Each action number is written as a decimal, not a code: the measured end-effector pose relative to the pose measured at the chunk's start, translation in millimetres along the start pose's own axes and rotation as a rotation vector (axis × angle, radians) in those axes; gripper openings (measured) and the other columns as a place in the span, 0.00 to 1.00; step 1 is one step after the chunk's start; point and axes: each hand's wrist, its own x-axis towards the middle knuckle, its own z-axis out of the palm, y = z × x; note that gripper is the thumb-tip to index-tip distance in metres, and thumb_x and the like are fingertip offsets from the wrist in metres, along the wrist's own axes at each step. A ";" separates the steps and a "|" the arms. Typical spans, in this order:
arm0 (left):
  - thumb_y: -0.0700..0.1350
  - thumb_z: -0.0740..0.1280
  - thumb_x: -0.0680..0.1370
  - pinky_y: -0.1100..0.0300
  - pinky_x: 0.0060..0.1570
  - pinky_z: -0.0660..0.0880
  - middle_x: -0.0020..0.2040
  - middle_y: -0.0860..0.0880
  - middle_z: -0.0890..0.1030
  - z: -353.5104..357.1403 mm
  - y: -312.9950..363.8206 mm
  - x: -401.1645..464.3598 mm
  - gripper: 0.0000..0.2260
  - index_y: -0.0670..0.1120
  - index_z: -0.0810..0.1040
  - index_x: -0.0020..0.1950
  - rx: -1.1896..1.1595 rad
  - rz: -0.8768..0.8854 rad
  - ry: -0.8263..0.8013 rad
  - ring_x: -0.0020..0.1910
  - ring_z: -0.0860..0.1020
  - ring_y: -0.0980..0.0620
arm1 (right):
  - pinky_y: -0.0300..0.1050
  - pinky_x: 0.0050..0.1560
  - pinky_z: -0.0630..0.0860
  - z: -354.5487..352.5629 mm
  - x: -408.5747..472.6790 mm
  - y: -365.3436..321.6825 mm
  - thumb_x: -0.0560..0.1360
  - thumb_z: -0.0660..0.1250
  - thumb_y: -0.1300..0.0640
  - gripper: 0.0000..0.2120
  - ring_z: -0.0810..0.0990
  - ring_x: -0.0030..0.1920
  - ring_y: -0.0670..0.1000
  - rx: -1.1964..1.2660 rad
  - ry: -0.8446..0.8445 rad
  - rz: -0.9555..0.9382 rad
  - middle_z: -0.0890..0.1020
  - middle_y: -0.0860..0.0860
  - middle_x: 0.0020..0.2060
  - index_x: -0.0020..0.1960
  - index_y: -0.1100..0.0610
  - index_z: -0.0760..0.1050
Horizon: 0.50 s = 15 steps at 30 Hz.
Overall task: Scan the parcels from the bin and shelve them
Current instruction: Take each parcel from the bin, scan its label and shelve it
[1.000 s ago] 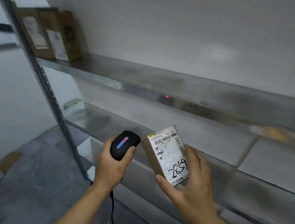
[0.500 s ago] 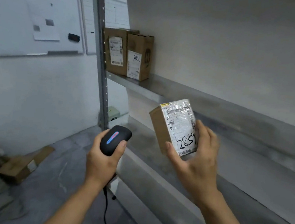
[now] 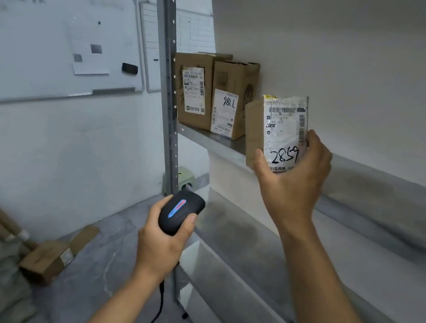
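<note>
My right hand grips a small brown parcel from below, upright, its white label marked 2859 facing me. It hangs at the front of the upper metal shelf, just right of two brown parcels standing there; the nearer of the two bears a label reading 98LL. My left hand holds a black corded barcode scanner, lower and to the left, with its blue and red light on.
A grey perforated shelf post rises left of the parcels. A lower metal shelf runs below. A whiteboard hangs on the left wall. On the floor at left lie a flat cardboard box and a heap of bags.
My right hand has lifted the 2859 parcel up and toward the upper shelf beside the two standing parcels. My view swung left and up. My left hand stays low with the scanner.
</note>
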 end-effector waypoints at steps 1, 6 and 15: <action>0.67 0.75 0.65 0.41 0.46 0.83 0.47 0.52 0.86 5.3 -2.8 9.3 0.27 0.62 0.77 0.62 0.005 -0.002 -0.013 0.41 0.84 0.45 | 0.49 0.64 0.70 10.9 8.6 1.2 0.68 0.78 0.42 0.44 0.64 0.69 0.52 -0.004 0.005 0.009 0.67 0.52 0.70 0.76 0.54 0.61; 0.67 0.75 0.65 0.42 0.47 0.83 0.48 0.54 0.86 30.5 -9.0 59.7 0.26 0.64 0.77 0.61 0.032 0.006 -0.064 0.43 0.85 0.46 | 0.55 0.63 0.75 55.7 45.2 6.9 0.67 0.79 0.41 0.46 0.66 0.68 0.53 -0.019 0.066 0.021 0.67 0.52 0.70 0.76 0.54 0.61; 0.67 0.75 0.65 0.50 0.51 0.83 0.51 0.58 0.85 55.9 -26.5 123.4 0.27 0.61 0.77 0.61 0.007 0.013 -0.153 0.48 0.84 0.54 | 0.54 0.63 0.75 103.5 66.5 26.9 0.66 0.79 0.39 0.47 0.67 0.68 0.54 -0.122 0.177 0.032 0.69 0.54 0.69 0.75 0.57 0.63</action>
